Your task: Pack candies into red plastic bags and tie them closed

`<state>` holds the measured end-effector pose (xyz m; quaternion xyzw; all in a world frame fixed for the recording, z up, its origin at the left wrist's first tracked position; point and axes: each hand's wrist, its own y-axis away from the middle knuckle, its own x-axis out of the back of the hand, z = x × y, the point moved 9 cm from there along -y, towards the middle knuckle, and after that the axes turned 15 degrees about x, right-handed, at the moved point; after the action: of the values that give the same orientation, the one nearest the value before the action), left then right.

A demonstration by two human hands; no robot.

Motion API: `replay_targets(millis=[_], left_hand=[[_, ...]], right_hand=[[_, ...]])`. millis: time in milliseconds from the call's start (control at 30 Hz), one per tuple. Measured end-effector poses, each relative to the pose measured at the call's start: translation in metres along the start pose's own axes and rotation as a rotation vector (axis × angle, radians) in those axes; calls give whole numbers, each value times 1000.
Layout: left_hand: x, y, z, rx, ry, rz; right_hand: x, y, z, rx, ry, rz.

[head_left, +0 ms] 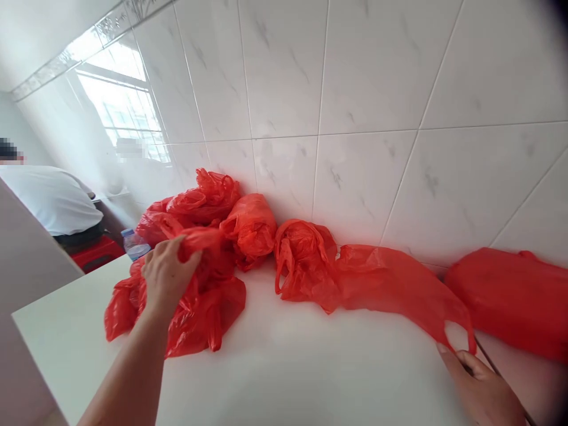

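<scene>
Thin red plastic bags lie along the wall side of a white table. My left hand (167, 269) is closed on a crumpled red plastic bag (206, 242) over the heap at the left. On the right, my right hand (486, 381) pinches the handle end of a flattened red plastic bag (386, 281), which stretches leftward along the wall. Its far end meets a bunched red bag (306, 260) with loop handles. Between that one and the heap sits another balled-up red bag (252, 228).
A clear plastic bottle with a blue cap (134, 244) stands behind the heap. A large red bundle (510, 296) lies at the far right against the tiled wall (368, 77). At left, a person in a white top (44, 198) sits on a red stool (100, 253) beyond the table (284, 367).
</scene>
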<state>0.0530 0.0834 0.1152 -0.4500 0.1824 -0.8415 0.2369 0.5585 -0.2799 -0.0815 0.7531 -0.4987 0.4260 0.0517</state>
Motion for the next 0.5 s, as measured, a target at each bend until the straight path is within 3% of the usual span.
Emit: replay_targets(millis=[167,200,267,400,500], left_hand=[[-64,3,-27,-17,-225,-370],[-65,5,-26,-30,-238,-365],[-51,9,-13,-79,-224,-238],[-15,31,38,-246,-28,43],[-21,65,85,-437,236,-24]], right_hand=[[-19,3,10,-95,-27,-154],[-20,3,11,-101,-45,-149],[-21,3,11,-98,-86,-109],[-20,2,9,-58,-95,-46],[-18,2,2,-17,-76,-4]])
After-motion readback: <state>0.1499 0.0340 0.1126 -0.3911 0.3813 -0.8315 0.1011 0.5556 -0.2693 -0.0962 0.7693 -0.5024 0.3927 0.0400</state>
